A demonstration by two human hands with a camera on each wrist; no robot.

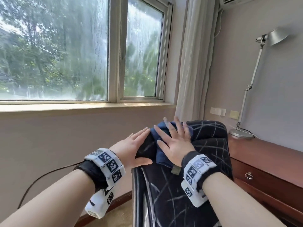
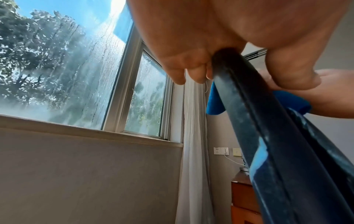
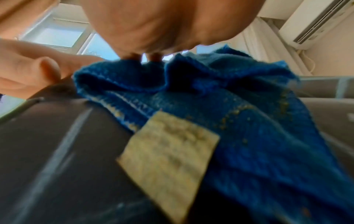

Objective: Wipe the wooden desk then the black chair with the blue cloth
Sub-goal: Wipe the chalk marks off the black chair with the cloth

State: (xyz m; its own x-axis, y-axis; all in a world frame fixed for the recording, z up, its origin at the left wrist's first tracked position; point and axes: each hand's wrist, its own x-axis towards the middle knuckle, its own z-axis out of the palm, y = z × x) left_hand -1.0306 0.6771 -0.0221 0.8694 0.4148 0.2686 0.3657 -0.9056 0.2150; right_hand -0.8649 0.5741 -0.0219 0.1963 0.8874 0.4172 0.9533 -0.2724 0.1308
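The black chair, marked with thin white lines, fills the lower middle of the head view with its back tilted toward me. A crumpled blue cloth lies on the upper left part of the back. My right hand presses flat on the cloth with spread, straight fingers. My left hand grips the chair's left edge, thumb on one side and fingers on the other. The right wrist view shows the cloth with a beige label. The wooden desk stands to the right of the chair.
A silver desk lamp stands on the desk's far corner by the wall sockets. A window with a sill and a white curtain lie ahead. A black cable runs from my left wrist.
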